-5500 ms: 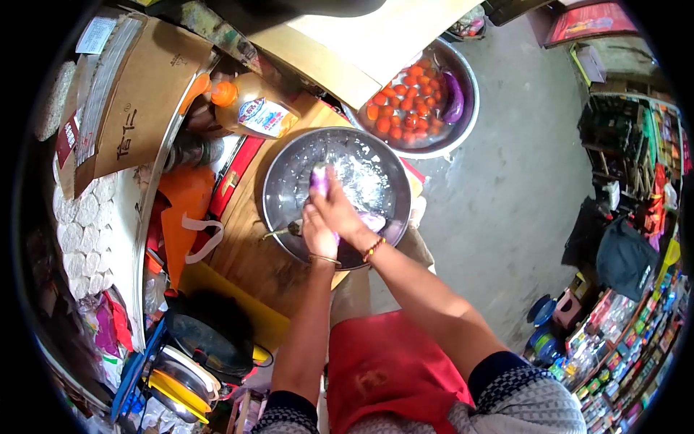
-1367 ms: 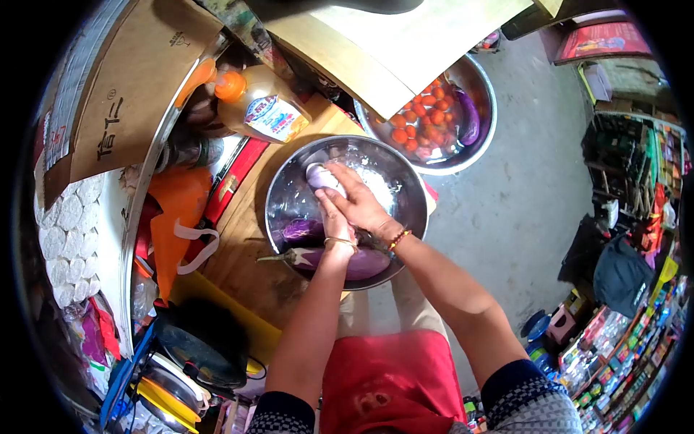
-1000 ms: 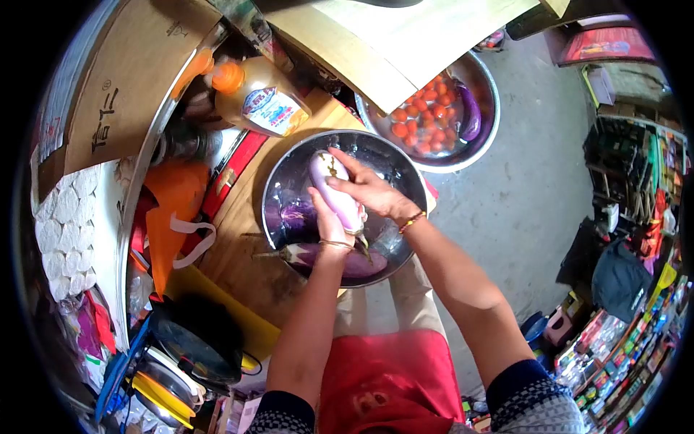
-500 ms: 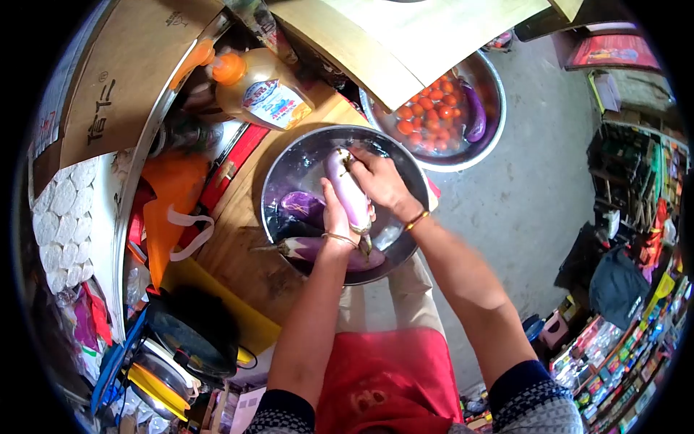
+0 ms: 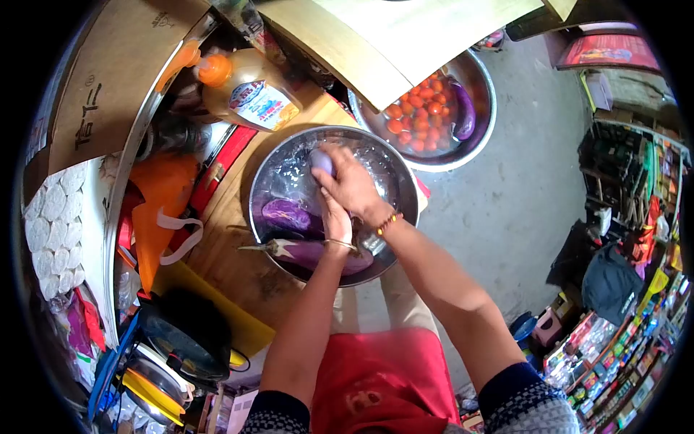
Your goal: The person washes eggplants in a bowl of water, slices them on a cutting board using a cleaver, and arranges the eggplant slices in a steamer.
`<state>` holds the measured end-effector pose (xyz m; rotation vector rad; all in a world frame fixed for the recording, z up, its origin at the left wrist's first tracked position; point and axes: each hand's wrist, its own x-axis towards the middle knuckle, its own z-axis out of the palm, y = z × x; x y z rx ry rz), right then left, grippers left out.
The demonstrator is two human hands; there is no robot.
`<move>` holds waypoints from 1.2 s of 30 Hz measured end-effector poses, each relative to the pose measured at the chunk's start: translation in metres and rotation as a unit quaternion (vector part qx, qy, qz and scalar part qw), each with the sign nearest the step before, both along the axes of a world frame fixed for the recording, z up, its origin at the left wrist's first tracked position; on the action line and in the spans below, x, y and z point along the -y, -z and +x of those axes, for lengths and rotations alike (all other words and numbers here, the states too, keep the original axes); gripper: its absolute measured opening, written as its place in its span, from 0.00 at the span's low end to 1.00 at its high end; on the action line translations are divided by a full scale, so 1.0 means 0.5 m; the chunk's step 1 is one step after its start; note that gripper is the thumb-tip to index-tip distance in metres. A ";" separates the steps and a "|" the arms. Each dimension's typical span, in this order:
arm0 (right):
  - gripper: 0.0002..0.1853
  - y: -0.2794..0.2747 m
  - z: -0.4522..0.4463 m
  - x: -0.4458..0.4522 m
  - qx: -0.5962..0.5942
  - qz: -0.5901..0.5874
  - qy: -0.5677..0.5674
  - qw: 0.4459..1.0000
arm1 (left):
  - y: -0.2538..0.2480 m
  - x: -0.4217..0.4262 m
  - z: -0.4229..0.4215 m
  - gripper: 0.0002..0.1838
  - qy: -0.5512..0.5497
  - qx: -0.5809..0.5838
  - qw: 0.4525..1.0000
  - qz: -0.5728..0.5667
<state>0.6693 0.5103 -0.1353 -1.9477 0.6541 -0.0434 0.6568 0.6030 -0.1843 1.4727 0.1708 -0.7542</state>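
Inside a metal basin (image 5: 254, 202) of water, both my hands are wrapped round a pale purple eggplant (image 5: 321, 160); only its rounded end shows. My right hand (image 5: 352, 182) lies over its top, fingers curled. From below, my left hand (image 5: 335, 219) clasps it, its fingers mostly hidden by the right one. Left of my hands a dark purple eggplant (image 5: 290, 218) sits in the water. Nearer to me a longer eggplant (image 5: 318, 253) rests along the basin's side, its stem sticking out over the rim.
Behind stands a second metal basin (image 5: 486, 129) with tomatoes (image 5: 423, 116) and a dark eggplant (image 5: 465, 108) in water. A bottle with an orange cap (image 5: 249, 90) is on the wooden surface (image 5: 224, 217). A pale board (image 5: 376, 43) overhangs the back. Crowded shelves (image 5: 636, 318) line the right.
My right hand has slid over the top of the held eggplant, covering most of it. The eggplant is now lower in the basin, and the water is stirred. The whole view has shifted slightly.
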 end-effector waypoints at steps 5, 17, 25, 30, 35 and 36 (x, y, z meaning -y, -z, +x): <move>0.16 0.019 -0.001 -0.021 0.029 0.020 0.048 0.998 | -0.013 -0.009 0.003 0.35 -0.067 -0.192 0.979 -0.028; 0.15 -0.116 -0.067 0.089 0.114 -0.231 -0.156 0.954 | -0.059 -0.019 -0.021 0.33 -0.117 0.073 0.990 0.039; 0.33 0.178 -0.165 0.504 -0.160 -0.380 0.148 0.899 | -0.113 0.031 0.024 0.25 0.286 0.488 0.723 0.397; 0.33 0.206 -0.172 0.579 -0.332 -0.247 0.113 0.904 | -0.120 0.034 0.038 0.20 0.360 0.526 0.660 0.398; 0.34 0.090 -0.169 0.583 -0.249 -0.240 0.111 0.932 | -0.131 0.022 0.061 0.14 0.371 0.571 0.638 0.359; 0.33 0.076 -0.174 0.580 -0.192 -0.247 0.127 0.941 | -0.134 0.019 0.064 0.14 0.353 0.577 0.644 0.358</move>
